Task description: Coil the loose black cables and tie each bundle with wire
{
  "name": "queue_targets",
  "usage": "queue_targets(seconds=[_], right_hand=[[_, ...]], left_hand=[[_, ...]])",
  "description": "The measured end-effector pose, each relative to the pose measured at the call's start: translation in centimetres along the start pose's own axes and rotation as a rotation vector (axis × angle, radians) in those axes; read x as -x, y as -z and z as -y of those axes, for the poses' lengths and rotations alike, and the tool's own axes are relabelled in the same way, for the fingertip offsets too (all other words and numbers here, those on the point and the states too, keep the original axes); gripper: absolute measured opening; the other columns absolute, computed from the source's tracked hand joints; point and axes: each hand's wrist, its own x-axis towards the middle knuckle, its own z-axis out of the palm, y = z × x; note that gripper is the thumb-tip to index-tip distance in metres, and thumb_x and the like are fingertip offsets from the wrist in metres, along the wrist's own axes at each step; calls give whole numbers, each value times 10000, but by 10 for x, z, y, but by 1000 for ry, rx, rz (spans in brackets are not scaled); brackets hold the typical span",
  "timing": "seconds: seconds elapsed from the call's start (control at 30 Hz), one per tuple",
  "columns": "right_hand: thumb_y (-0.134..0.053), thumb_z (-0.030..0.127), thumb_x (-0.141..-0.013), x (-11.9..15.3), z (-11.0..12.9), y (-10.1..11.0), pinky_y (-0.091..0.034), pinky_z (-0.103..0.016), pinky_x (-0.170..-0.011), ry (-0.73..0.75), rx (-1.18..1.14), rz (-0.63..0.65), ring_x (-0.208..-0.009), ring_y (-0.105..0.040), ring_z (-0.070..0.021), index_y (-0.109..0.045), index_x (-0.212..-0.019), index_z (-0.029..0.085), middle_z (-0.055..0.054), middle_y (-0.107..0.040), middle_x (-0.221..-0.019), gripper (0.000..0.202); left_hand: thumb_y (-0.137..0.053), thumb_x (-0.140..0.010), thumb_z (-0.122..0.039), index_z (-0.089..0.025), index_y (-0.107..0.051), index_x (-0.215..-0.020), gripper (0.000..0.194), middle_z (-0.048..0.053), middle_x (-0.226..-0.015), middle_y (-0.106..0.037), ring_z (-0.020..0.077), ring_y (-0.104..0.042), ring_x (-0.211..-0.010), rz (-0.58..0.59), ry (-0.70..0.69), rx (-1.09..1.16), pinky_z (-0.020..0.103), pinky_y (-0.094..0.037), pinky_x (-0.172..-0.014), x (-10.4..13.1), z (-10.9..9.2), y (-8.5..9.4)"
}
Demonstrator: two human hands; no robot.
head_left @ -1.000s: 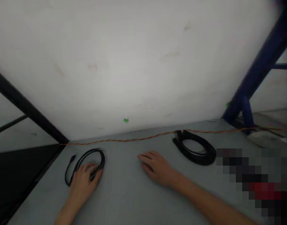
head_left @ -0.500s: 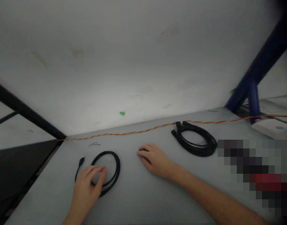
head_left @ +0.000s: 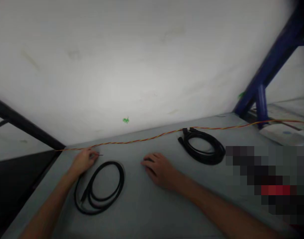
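Observation:
My left hand (head_left: 84,161) is at the back left of the grey tabletop, fingertips pinched at a short thin black wire tie (head_left: 101,155). Only one end of the tie shows beyond the fingers. Just in front of that hand lies a loosely coiled black cable (head_left: 122,181), one plug (head_left: 83,196) resting inside its loops; the other end passes under the hand, out of sight. My right hand (head_left: 158,171) rests on the table between two coils, fingers bent and thumb apart, with nothing seen in it. Beyond it is a thicker black cable coil (head_left: 217,156) with several plugs at its upper left.
A red-and-yellow twisted wire (head_left: 147,139) runs along the back of the table near the white wall (head_left: 142,66). A blue metal post (head_left: 261,76) stands at right, beside a white box (head_left: 283,133). A dark frame bar (head_left: 30,124) is at left. The lower right is pixelated.
My left hand has moved from the loose cable coil back to the thin wire tie and closed on it. The coil's plug now lies inside the loops. My right hand stays in place.

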Motion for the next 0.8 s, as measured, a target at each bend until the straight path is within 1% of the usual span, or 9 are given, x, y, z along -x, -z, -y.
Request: queue_targets(seconds=[0.07,0.13,0.23,0.33,0.43,0.5,0.6,0.7,0.8], right_hand=[[-484,247,-1073,1,12,3,-417,-459,-1106,66,3,38,-1251,-568,-271,-619,-1399,221,-100,-637,-1412,354],[-444,321,-1101,3,29,2,-353,-469,-1170,191,-22,86,-1374,-502,-271,-520,-1504,255,-63,-552,-1549,415],[-413,387,-1113,2,56,-7,-278,-452,-1228,355,-56,139,-1477,-406,-252,-434,-1565,237,-29,-497,-1607,477],[-415,415,-1109,-9,74,-22,-298,-427,-1213,429,-38,129,-1469,-408,-246,-454,-1538,177,-55,-506,-1598,492],[-463,378,-1094,-26,79,-35,-378,-396,-1124,460,29,136,-1318,-528,-240,-598,-1380,162,-90,-647,-1410,383],[-508,331,-1076,-32,77,-38,-427,-378,-1018,453,86,172,-1141,-596,-230,-675,-1246,194,-80,-701,-1199,275],[-550,311,-1053,-22,72,-27,-433,-372,-909,411,139,208,-1010,-589,-231,-711,-1151,242,-65,-661,-1037,201],[-564,323,-1042,10,65,-4,-414,-391,-905,331,143,230,-1000,-564,-241,-721,-1086,247,-62,-619,-993,180],[-573,339,-1036,53,55,23,-402,-406,-912,165,98,255,-989,-551,-240,-720,-1126,271,-55,-603,-992,185]], left_hand=[[-534,-862,-314,-189,-729,-892,233,125,-1049,-671,295,-627,-994,-13,-38,-1,418,-504,-923,2,0,-5],[-566,-791,-245,-189,-673,-827,127,134,-1032,-645,312,-601,-1023,-35,-61,1,450,-489,-966,5,0,-9],[-582,-697,-191,-196,-598,-786,90,130,-991,-630,321,-590,-993,-86,-61,20,481,-485,-962,10,0,-9],[-537,-729,-197,-202,-573,-848,124,93,-899,-638,287,-611,-906,-153,-40,76,446,-513,-895,16,-1,-2],[-461,-860,-275,-201,-583,-943,165,77,-882,-673,257,-643,-860,-219,-16,154,397,-538,-835,28,-4,10],[-440,-924,-372,-199,-609,-977,248,81,-927,-707,248,-668,-880,-241,-13,205,374,-552,-830,38,-11,17],[-463,-948,-512,-197,-662,-1047,385,72,-953,-741,235,-697,-881,-239,-14,271,345,-567,-806,53,-26,18],[-514,-925,-558,-203,-696,-1097,434,62,-947,-759,230,-711,-858,-222,-14,315,329,-568,-767,60,-45,9],[-536,-915,-547,-215,-720,-1089,417,64,-958,-771,240,-712,-858,-216,-12,337,340,-560,-769,56,-65,-5]])
